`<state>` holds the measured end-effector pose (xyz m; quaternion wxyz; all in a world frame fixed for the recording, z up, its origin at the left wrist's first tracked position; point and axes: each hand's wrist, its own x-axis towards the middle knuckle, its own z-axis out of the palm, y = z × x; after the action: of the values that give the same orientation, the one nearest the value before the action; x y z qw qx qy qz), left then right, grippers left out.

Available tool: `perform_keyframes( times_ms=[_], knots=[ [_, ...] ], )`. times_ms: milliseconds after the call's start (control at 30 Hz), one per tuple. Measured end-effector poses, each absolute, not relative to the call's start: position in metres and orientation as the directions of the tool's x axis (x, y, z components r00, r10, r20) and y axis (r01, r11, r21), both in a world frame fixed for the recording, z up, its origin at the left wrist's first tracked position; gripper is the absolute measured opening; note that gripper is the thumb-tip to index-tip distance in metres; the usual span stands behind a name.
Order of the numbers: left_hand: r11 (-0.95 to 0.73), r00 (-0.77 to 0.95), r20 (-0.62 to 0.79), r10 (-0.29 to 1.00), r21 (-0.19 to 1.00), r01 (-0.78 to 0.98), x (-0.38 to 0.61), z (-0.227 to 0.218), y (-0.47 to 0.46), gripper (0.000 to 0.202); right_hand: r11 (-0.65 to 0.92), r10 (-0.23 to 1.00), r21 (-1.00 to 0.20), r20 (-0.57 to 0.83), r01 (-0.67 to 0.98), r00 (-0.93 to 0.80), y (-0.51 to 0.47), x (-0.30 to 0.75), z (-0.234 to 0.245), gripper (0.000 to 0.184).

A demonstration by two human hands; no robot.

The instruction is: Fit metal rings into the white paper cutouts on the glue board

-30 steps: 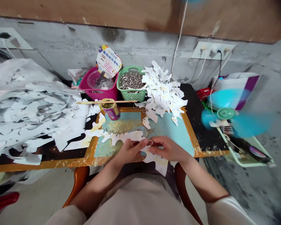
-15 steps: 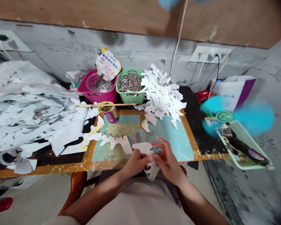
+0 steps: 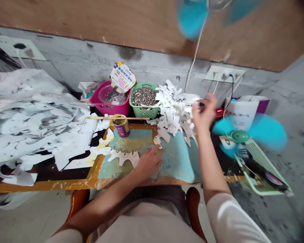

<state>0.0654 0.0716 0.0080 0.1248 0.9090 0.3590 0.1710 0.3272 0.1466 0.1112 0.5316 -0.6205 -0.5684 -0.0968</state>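
My left hand (image 3: 149,162) lies flat with fingers apart on the blue mat (image 3: 179,152), just right of a white paper cut-out with metal rings (image 3: 124,156). My right hand (image 3: 205,111) is raised over the far right edge of the pile of white paper cut-outs (image 3: 174,111). It is smeared by motion. A white blurred piece (image 3: 194,101) shows at its fingertips, and I cannot tell whether the fingers grip it.
A green basket of metal rings (image 3: 144,98) and a pink basket (image 3: 108,103) stand at the back. A glue can (image 3: 121,125) carries a stick across it. A heap of paper scraps (image 3: 27,118) fills the left. A spinning blue fan (image 3: 240,135) and white bag (image 3: 243,113) sit right.
My right hand left my lap and swung up to the cut-out pile; the cut-out both hands held is gone from there. My left hand moved forward onto the mat and opened.
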Motion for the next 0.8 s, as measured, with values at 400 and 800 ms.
perform_keyframes(
  times_ms=[400,800],
  knots=[
    [-0.884,0.869,0.159,0.468,0.097,0.458,0.073,-0.001,0.124,0.019,0.152,0.795,-0.56,0.559,0.814,0.236,0.158,0.342,0.03,0.032],
    [-0.843,0.907,0.144,0.395,0.45,0.296,-0.026,0.021,0.087,0.03,0.093,0.963,-0.991,0.113,0.092,0.244,0.046,0.298,0.014,0.041]
  ],
)
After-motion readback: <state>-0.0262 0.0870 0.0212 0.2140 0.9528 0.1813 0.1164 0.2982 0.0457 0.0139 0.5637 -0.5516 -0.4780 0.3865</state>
